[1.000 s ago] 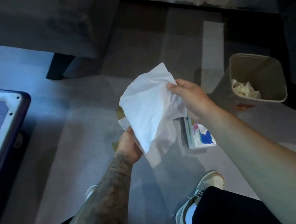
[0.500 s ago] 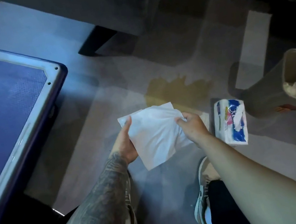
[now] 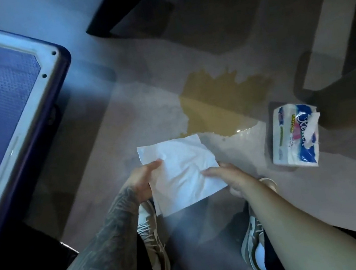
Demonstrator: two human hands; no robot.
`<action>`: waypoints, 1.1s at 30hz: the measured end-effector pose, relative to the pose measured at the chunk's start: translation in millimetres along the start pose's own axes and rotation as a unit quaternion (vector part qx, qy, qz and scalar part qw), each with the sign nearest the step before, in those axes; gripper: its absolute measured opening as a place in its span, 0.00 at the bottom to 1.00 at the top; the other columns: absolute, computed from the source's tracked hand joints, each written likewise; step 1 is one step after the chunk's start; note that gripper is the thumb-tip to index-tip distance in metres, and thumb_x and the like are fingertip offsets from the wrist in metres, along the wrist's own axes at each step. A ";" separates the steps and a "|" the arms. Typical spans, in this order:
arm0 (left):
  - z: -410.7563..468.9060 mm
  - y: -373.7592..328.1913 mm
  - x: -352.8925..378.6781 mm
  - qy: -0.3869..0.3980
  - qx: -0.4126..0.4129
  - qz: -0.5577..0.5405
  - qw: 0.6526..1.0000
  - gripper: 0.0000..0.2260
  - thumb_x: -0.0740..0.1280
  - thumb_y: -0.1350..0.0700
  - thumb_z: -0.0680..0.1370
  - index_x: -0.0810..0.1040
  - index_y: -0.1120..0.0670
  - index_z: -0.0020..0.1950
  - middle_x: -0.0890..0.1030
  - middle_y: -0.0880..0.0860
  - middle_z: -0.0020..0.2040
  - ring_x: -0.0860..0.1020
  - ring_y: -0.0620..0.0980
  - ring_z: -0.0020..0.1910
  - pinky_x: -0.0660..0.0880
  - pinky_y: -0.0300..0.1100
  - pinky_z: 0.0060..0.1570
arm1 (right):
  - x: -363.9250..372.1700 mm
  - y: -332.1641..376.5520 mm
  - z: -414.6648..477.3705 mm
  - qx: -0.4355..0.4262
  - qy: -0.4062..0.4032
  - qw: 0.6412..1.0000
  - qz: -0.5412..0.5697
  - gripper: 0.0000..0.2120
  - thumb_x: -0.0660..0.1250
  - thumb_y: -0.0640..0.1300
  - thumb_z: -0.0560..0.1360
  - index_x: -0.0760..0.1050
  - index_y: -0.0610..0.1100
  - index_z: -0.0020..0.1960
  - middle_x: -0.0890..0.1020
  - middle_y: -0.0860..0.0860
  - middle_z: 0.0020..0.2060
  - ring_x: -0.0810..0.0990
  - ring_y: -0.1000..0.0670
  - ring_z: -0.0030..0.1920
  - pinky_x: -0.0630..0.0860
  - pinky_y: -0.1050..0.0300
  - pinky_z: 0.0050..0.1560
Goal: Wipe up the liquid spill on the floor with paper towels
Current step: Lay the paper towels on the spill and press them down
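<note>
A yellowish-brown liquid spill (image 3: 218,98) spreads over the grey floor ahead of me. I hold a white paper towel (image 3: 180,171) flat above the floor, just short of the spill's near edge. My left hand (image 3: 142,182) grips the towel's left side, thumb on top. On the towel's right side, my right hand (image 3: 230,178) pinches the edge. An opened pack of paper towels (image 3: 294,137) lies on the floor to the right of the spill, with one sheet sticking out of its slot.
A blue-topped table with a pale rim (image 3: 35,106) fills the left side. A dark furniture leg (image 3: 111,12) stands beyond the spill. A dark bin wall (image 3: 340,90) rises at the right. My two shoes (image 3: 252,239) stand below the towel.
The towel has come down from a raised, hanging hold to a flat spread low over the floor. My view has dropped and shifted, so the spill shows and the bin has slid to the right edge.
</note>
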State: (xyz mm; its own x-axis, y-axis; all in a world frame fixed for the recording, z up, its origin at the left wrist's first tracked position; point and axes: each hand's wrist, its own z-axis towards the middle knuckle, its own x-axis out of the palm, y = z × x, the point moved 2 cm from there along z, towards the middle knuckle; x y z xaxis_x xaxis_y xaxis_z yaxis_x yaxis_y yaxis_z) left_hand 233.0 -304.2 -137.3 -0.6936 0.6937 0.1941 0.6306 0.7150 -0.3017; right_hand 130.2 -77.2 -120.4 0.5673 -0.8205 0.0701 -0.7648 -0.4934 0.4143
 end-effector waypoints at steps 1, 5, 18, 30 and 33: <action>3.2 0.1 -0.5 -0.035 0.017 0.012 0.999 0.19 0.71 0.59 0.76 0.77 0.66 0.64 0.82 0.64 0.58 0.83 0.61 0.48 0.80 0.53 0.47 | -0.7 -3.6 1.8 -0.008 -0.018 0.999 -0.035 0.14 0.73 0.41 0.74 0.80 0.43 0.59 0.87 0.48 0.48 0.85 0.47 0.49 0.81 0.52 0.53; 18.4 -1.6 2.8 -0.126 0.087 0.111 0.982 0.11 0.67 0.66 0.77 0.78 0.63 0.60 0.82 0.59 0.49 0.81 0.55 0.39 0.78 0.45 0.39 | -4.1 -13.2 19.9 -0.046 -0.106 0.974 -0.194 0.09 0.72 0.44 0.73 0.82 0.45 0.52 0.86 0.50 0.45 0.85 0.48 0.46 0.81 0.51 0.51; 81.7 -48.1 29.0 -0.192 0.179 0.193 0.946 0.10 0.66 0.61 0.80 0.78 0.61 0.60 0.80 0.55 0.50 0.78 0.52 0.44 0.75 0.42 0.41 | -9.8 17.9 91.2 -0.124 -0.242 0.942 -0.199 0.14 0.66 0.49 0.75 0.78 0.45 0.57 0.82 0.53 0.53 0.81 0.49 0.51 0.78 0.54 0.50; 91.9 -36.6 38.4 -0.244 0.325 0.638 0.654 0.37 0.68 0.49 0.73 0.55 0.54 0.78 0.54 0.58 0.80 0.54 0.64 0.78 0.58 0.60 0.73 | -16.3 39.7 100.0 -0.291 -0.348 0.801 -0.391 0.31 0.71 0.47 0.71 0.67 0.42 0.71 0.70 0.45 0.71 0.67 0.41 0.70 0.68 0.46 0.68; 97.0 -27.1 50.5 -0.149 0.342 0.768 0.520 0.41 0.66 0.43 0.76 0.47 0.54 0.81 0.45 0.58 0.81 0.45 0.64 0.79 0.53 0.60 0.76 | 3.2 39.0 105.1 -0.299 -0.273 0.766 -0.499 0.31 0.69 0.48 0.72 0.65 0.45 0.74 0.64 0.45 0.75 0.62 0.40 0.74 0.65 0.44 0.71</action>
State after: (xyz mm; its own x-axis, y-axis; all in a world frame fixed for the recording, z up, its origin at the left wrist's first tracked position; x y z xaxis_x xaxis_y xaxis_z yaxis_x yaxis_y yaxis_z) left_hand 147.1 -297.0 -209.9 0.3588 0.2828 -0.8895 0.3198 -0.9326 -0.1675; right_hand 70.2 -129.3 -199.3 0.4414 -0.2001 -0.8747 0.3356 -0.8673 0.3677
